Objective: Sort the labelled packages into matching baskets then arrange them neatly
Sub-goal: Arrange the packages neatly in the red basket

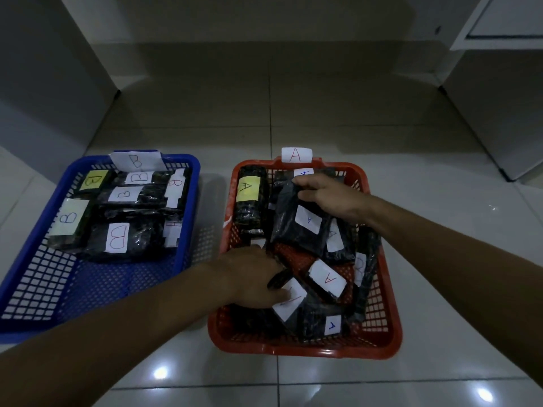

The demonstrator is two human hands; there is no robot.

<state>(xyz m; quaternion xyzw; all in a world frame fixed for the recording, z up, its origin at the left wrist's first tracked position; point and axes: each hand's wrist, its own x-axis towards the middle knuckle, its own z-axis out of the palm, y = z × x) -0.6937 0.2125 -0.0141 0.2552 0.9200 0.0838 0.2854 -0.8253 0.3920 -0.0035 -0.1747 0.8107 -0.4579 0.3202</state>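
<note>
On the tiled floor (pixel 264 113), the blue basket (pixel 188 230) is seen neatly packed, the red basket (pixel 390 289) still jumbled. Arranging is judged underway: a black package (pixel 296 230) is pinched by the right hand (pixel 326 195); the left hand (pixel 252 277) is spread flat on another. Squaring up is called for next; lower labels are hidden.

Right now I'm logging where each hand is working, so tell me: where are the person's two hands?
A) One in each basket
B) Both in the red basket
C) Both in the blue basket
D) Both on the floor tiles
B: the left hand rests on a package near the front of the red basket, and the right hand grips a black A-labelled package farther back.
</note>
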